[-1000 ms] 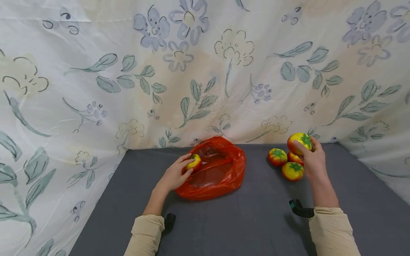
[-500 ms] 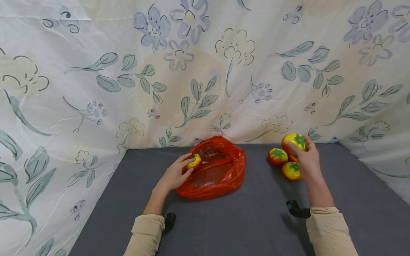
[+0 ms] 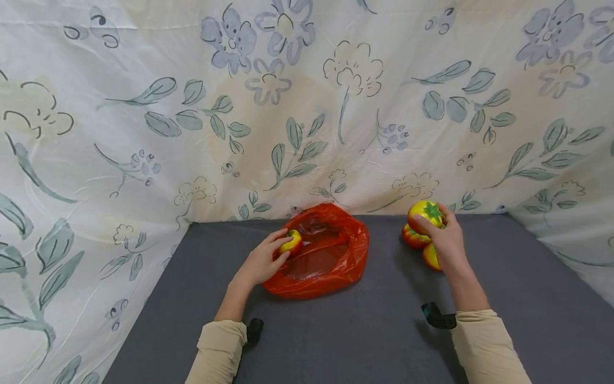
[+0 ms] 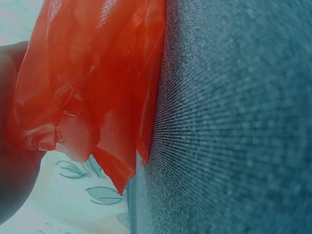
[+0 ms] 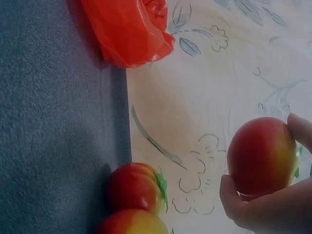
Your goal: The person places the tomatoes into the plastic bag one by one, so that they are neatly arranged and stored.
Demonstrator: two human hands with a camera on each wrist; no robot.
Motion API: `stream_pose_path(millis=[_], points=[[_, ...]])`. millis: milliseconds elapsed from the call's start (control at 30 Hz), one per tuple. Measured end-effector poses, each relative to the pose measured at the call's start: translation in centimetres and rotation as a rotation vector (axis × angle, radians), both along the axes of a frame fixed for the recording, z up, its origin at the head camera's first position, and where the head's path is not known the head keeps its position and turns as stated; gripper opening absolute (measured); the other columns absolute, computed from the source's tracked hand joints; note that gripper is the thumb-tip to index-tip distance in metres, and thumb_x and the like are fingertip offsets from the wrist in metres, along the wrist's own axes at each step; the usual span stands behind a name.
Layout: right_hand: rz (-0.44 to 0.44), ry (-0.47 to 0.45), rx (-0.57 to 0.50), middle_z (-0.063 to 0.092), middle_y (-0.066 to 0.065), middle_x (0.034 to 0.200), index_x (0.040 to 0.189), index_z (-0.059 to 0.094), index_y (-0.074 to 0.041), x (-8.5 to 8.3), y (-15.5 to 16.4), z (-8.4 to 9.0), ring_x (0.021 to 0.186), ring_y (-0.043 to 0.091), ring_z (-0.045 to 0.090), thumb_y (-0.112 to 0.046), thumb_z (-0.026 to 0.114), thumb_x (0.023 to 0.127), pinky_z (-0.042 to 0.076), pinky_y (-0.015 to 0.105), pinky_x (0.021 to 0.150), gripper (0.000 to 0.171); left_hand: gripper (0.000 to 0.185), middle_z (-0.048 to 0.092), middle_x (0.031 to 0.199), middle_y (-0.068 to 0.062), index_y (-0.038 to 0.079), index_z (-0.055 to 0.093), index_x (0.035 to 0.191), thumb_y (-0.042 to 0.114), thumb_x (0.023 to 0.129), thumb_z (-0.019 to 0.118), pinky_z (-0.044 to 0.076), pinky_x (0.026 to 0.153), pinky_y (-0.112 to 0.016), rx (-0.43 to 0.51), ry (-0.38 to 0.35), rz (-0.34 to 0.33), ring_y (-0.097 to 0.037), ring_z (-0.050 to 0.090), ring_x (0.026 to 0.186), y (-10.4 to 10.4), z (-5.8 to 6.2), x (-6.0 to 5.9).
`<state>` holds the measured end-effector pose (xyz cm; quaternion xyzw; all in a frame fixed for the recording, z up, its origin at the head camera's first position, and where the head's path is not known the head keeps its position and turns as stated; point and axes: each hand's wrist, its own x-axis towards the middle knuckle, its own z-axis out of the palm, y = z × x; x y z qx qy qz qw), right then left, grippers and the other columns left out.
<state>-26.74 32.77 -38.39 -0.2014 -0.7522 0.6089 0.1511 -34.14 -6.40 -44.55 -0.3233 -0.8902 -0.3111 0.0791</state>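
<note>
A draped-off tabletop workspace — floral cloth (image 3: 307,101) behind and beside a grey table (image 3: 340,341).

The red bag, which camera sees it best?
The head view: nearly all of the red bag shows, open mouth included. Left wrist: one side, close up, cut off. Right wrist: just part, at the top.

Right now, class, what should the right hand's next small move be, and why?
Probably carry the raised tomato left, toward the red bag: the right hand holds it clear of the other tomatoes, the bag's mouth gapes open, and the left hand holds a second tomato at its left rim.
</note>
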Motion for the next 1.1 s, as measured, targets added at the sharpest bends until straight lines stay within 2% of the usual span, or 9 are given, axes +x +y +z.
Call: stream_pose_path(millis=[167, 533, 867, 1100], points=[[0.015, -0.013, 0.005, 0.009, 0.013, 0.157, 0.155, 0.011, -0.024, 0.1, -0.6, 0.0, 0.133, 0.036, 0.02, -0.051, 0.065, 0.085, 0.025, 0.051, 0.108, 0.092, 0.041, 0.041, 0.145, -0.009, 0.009, 0.059, 0.131, 0.012, 0.091, 0.065, 0.039, 0.1, -0.049, 0.001, -0.009, -0.001, -0.029, 0.043, 0.128, 0.1, 0.1, 0.0], [0.052, 0.027, 0.007, 0.013, 0.015, 0.155, 0.155, 0.012, -0.02, 0.0, -1.4, 0.1, 0.131, 0.036, 0.022, -0.044, 0.065, 0.088, 0.027, 0.048, 0.107, 0.088, 0.041, 0.042, 0.145, -0.009, 0.008, 0.059, 0.131, 0.012, 0.091, 0.065, 0.039, 0.1, -0.049, -0.002, -0.003, -0.002, -0.029, 0.043, 0.128, 0.1, 0.0, 0.0], [0.067, 0.045, 0.019, 0.01, 0.015, 0.156, 0.155, 0.012, -0.02, -0.2, -2.2, 0.1, 0.131, 0.036, 0.022, -0.042, 0.066, 0.088, 0.025, 0.049, 0.108, 0.088, 0.04, 0.042, 0.144, -0.009, 0.008, 0.06, 0.13, 0.012, 0.091, 0.066, 0.038, 0.1, -0.049, 0.003, 0.001, -0.004, -0.029, 0.043, 0.129, 0.0, 0.2, 0.1], [0.087, 0.071, 0.073, 0.015, 0.018, 0.154, 0.154, 0.016, -0.017, -0.1, -3.1, 0.0, 0.131, 0.038, 0.022, -0.039, 0.065, 0.089, 0.025, 0.053, 0.106, 0.084, 0.041, 0.042, 0.145, -0.009, 0.008, 0.059, 0.131, 0.013, 0.091, 0.066, 0.039, 0.1, -0.05, 0.002, -0.003, -0.005, -0.029, 0.043, 0.129, 0.0, 0.3, 0.2]])
